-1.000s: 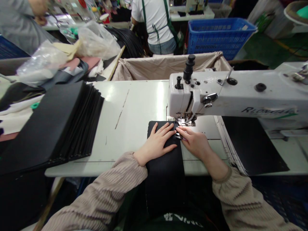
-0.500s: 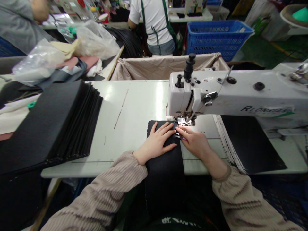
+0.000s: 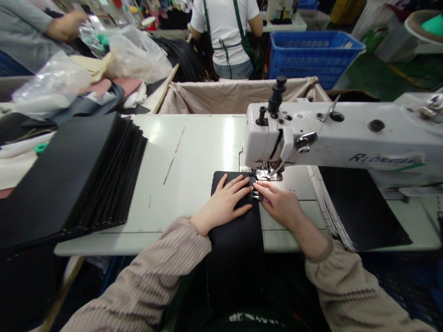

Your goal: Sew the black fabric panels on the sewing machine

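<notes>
A long black panel [image 3: 237,249] lies over the table's front edge and hangs down toward my lap. My left hand [image 3: 224,203] rests flat on its upper part with the fingers spread. At the panel's right edge, my right hand [image 3: 279,201] is closed round small thread snips [image 3: 256,196]; their metal tips point left and the handle is mostly hidden in the palm. The right fingertips touch the panel's edge, just in front of the presser foot [image 3: 266,174] of the white sewing machine [image 3: 332,133]. The panel's far right corner reaches the foot.
A thick stack of black panels [image 3: 79,170] sits on the left. Under the machine arm, to the right, lies another pile of black panels [image 3: 356,207] with pale edges. A cloth-lined bin [image 3: 242,97] and a blue crate [image 3: 311,55] stand behind the table [image 3: 194,152]. Two people work beyond.
My hands and the panel stay almost in place. Behind, the person at the left has stretched an arm rightward, and the person in white has moved an elbow out to the right.
</notes>
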`<state>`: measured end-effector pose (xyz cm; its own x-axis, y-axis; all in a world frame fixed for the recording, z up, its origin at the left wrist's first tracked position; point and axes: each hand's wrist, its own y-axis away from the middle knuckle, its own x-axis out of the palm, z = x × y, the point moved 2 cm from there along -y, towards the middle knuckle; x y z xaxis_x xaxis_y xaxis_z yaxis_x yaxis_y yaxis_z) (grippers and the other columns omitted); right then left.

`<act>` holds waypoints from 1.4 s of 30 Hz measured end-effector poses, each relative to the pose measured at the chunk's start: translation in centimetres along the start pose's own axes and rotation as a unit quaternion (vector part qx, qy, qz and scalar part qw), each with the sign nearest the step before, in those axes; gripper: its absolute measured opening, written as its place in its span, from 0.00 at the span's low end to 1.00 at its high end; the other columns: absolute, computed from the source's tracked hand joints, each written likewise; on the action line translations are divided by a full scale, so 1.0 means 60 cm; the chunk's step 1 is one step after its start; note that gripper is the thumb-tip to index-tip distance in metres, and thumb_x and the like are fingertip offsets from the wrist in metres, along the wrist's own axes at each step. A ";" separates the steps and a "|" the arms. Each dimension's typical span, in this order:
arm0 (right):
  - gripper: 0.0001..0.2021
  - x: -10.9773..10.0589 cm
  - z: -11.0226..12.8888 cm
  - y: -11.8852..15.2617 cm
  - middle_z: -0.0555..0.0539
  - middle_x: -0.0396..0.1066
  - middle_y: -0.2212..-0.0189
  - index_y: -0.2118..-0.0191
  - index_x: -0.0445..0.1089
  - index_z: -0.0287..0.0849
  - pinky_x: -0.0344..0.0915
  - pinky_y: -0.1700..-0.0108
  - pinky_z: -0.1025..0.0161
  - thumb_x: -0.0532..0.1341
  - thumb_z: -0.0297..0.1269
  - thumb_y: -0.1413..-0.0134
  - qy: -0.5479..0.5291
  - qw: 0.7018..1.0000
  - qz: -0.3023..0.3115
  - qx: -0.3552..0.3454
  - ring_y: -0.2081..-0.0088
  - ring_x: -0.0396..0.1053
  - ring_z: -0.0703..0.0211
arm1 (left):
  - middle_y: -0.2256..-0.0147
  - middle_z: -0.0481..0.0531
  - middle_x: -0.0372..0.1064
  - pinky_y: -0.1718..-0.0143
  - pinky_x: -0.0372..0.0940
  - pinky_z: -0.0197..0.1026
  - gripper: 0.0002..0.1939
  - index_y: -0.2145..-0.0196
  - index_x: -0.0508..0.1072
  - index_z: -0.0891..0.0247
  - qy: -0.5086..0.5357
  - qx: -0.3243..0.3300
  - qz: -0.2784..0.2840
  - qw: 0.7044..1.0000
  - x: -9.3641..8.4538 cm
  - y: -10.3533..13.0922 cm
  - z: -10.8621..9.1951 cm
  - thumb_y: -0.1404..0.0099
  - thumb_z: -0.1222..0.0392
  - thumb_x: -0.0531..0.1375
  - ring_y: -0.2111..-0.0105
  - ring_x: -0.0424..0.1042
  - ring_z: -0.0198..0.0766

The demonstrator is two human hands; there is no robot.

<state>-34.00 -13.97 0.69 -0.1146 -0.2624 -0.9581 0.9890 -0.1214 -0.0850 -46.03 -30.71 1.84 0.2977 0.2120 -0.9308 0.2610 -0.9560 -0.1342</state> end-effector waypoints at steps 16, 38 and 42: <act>0.24 -0.002 0.000 -0.001 0.49 0.64 0.38 0.36 0.61 0.51 0.69 0.55 0.61 0.53 0.37 0.36 0.007 1.000 0.000 0.007 0.49 0.71 0.55 | 0.37 0.55 0.59 0.32 0.42 0.59 0.21 0.40 0.66 0.55 -0.013 0.011 -0.018 1.000 0.001 0.001 0.004 0.29 0.52 0.55 0.35 0.54 0.47; 0.24 0.003 -0.003 0.000 0.50 0.65 0.39 0.36 0.62 0.52 0.70 0.53 0.60 0.54 0.34 0.37 -0.005 1.000 -0.014 0.006 0.50 0.72 0.55 | 0.39 0.54 0.61 0.34 0.47 0.59 0.18 0.42 0.68 0.53 -0.032 0.015 -0.033 0.999 0.005 0.001 0.009 0.27 0.58 0.52 0.37 0.58 0.45; 0.24 0.002 -0.002 -0.001 0.49 0.65 0.39 0.36 0.61 0.52 0.70 0.53 0.60 0.54 0.34 0.37 -0.010 1.000 -0.014 0.003 0.48 0.71 0.55 | 0.39 0.54 0.62 0.34 0.48 0.58 0.18 0.42 0.68 0.53 -0.030 0.014 -0.035 0.999 0.003 0.001 0.009 0.27 0.59 0.52 0.38 0.58 0.45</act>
<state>-34.04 -13.88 0.53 -0.1433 -0.2774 -0.9500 0.9848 -0.1352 -0.1091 -46.46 -30.86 1.50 0.2243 0.2679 -0.9370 0.2530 -0.9445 -0.2095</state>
